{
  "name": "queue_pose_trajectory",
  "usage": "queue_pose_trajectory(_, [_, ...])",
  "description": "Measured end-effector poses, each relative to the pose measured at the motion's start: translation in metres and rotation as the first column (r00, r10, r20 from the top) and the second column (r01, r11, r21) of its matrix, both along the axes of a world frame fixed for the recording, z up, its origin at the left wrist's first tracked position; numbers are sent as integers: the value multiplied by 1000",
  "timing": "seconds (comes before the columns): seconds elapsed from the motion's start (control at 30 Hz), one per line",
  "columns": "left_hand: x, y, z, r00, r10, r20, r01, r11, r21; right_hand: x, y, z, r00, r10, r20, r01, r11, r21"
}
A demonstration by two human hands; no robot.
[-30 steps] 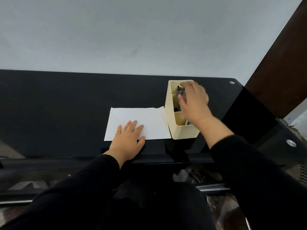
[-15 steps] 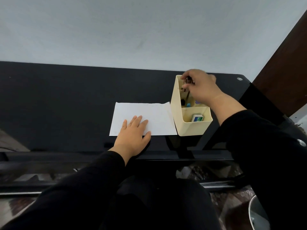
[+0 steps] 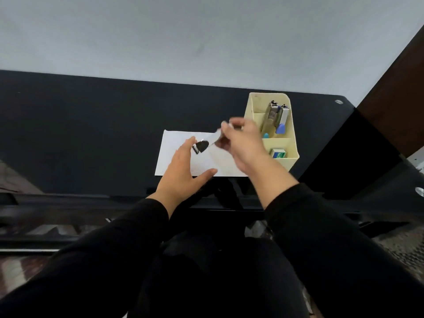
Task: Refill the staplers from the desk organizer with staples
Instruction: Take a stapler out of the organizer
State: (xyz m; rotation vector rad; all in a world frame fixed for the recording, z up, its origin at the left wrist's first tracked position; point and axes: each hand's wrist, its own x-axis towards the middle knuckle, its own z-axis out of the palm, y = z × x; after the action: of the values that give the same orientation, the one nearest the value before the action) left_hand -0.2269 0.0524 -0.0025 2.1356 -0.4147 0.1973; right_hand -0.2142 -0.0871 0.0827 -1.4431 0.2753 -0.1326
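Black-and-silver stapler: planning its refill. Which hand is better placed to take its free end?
Left, probably: the left hand is open, fingers beside the black-and-silver stapler's dark end; the right hand pinches its other end.

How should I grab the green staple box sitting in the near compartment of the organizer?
Come straight down from above. The green staple box sits low in the near compartment of the organizer, walled on every side, so only its top is open. Pinching across its shorter width is probably easiest, since some room shows beside it.
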Motion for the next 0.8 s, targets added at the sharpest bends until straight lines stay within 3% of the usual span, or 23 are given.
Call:
queue_pose_trajectory(0.13, [-2, 0, 2, 996, 58, 69, -49, 990, -129, 1, 8, -35, 972, 78, -222, 0, 943, 331])
queue_pose_trajectory(0.27, [2, 1, 2, 992, 106, 66, -101, 992, -73, 0, 10, -51, 967, 100, -235, 0, 919, 394])
queue_pose_trajectory(0.33, [3, 1, 1, 993, 111, 47, -108, 992, -59, -1, 10, -53, 962, 111, -250, -53, 973, 226])
queue_pose_trajectory(0.37, [2, 2, 2, 993, 111, 35, -108, 992, -72, -1, 9, -53, 959, 109, -263, -103, 994, 37])
queue_pose_trajectory(0.43, [2, 3, 4, 996, 91, 5, -90, 991, -102, -1, 5, -52, 972, 87, -220, -174, 893, -415])
queue_pose_trajectory(0.5, [4, 4, 7, 998, 42, -41, -45, 995, -85, -2, 2, -51, 989, 138, -51, -138, 756, -640])
queue_pose_trajectory(0.63, [11, 10, 16, 994, -41, -102, 38, 999, -28, -9, 4, -50, 899, 412, 146, -216, 708, -672])
queue_pose_trajectory(0.8, [17, 22, 18, 996, -52, -73, 51, 999, -13, -8, 10, -53, 895, 408, 179, -157, 665, -731])
